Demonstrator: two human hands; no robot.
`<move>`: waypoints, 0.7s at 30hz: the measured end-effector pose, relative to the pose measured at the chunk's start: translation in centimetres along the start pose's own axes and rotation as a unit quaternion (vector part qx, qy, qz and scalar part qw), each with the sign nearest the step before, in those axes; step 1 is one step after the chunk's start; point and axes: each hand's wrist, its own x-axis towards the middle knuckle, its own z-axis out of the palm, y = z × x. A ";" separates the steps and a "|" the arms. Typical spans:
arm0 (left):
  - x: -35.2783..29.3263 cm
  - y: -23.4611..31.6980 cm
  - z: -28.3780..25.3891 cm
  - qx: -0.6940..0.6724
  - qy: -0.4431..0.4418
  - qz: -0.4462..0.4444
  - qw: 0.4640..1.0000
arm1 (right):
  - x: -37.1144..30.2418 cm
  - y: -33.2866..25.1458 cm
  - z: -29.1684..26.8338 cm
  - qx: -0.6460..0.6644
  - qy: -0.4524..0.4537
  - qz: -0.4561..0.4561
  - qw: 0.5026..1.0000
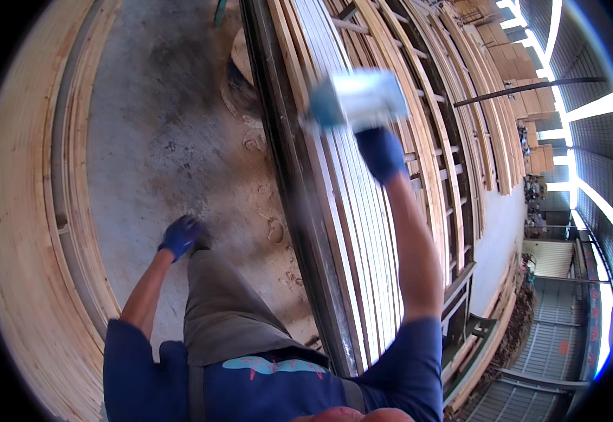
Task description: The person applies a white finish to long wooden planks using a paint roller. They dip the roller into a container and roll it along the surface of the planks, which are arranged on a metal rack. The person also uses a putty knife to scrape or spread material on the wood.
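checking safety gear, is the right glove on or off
On: the blue glove covers the right hand; the forearm is bare.

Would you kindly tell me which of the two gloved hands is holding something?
The right hand, above the long boards, holds a blurred, box-like pale blue object; the left hand, seen against the floor, shows nothing in it.

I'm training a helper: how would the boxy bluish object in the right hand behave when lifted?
Probably manageable in weight: the right hand alone holds the boxy bluish object. Likely stiff, since its edges look straight despite blur. Its flat sides suggest little rolling.
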 end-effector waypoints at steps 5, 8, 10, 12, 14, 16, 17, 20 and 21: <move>-13.3 -21.4 4.3 -0.197 0.006 -0.184 0.963 | 22.7 -6.2 3.0 0.063 0.098 -0.024 0.993; -17.5 -22.4 2.5 -0.403 -0.010 -0.485 0.776 | 27.9 -6.0 4.7 0.124 0.166 -0.104 0.973; -19.8 -20.8 1.5 -0.392 -0.025 -0.554 0.734 | 26.8 -4.1 4.9 0.075 0.156 -0.142 0.975; -22.9 -19.5 1.9 -0.394 -0.006 -0.576 0.716 | 21.5 -6.2 4.6 0.174 0.115 -0.070 0.975; -22.6 -18.3 2.4 -0.349 -0.077 -0.601 0.715 | 15.5 -5.8 5.1 -0.021 0.081 -0.097 0.992; -22.0 -18.3 3.9 -0.356 -0.130 -0.573 0.727 | 4.0 -6.4 1.2 0.143 -0.044 0.104 0.983; -20.2 -19.5 4.7 -0.355 -0.147 -0.551 0.741 | -2.0 -4.1 0.7 0.124 -0.038 0.064 0.989; -14.0 -21.6 6.8 -0.382 -0.174 -0.468 0.778 | -20.4 2.4 1.3 0.000 -0.089 0.025 0.996; -12.0 -22.1 6.7 -0.383 -0.185 -0.435 0.794 | -26.9 3.9 1.5 0.036 -0.065 0.030 0.997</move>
